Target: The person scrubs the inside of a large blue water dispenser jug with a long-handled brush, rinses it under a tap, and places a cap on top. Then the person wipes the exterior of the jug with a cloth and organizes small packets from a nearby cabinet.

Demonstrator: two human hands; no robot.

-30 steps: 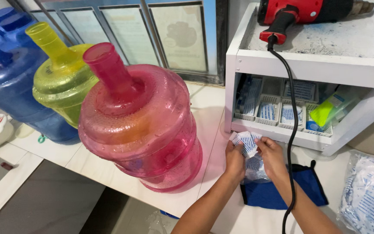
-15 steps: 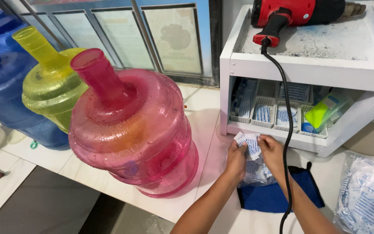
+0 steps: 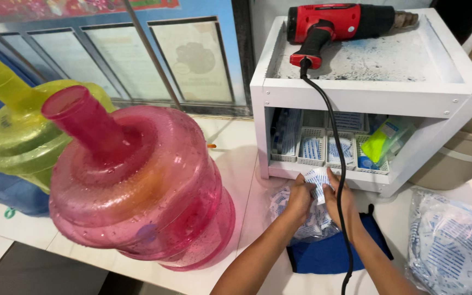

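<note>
We pinch a small white-and-blue printed piece (image 3: 318, 179) between our left hand (image 3: 300, 199) and right hand (image 3: 338, 198), both closed on it. Just ahead stands the white shelf unit (image 3: 370, 90), a red heat gun (image 3: 345, 24) on top; its black cord (image 3: 335, 142) hangs across our right wrist. Under the hands lie a clear bag (image 3: 310, 226) and blue cloth (image 3: 329, 254). The pink water jug (image 3: 137, 180) crowds the left; open counter lies between.

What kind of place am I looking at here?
Probably a small water-refill shop. Large wet jugs, a pink water jug and a yellow-green jug, stand on the tiled counter. A red heat gun lies on a white shelf unit, and both hands hold a small blue-and-white seal.
</note>
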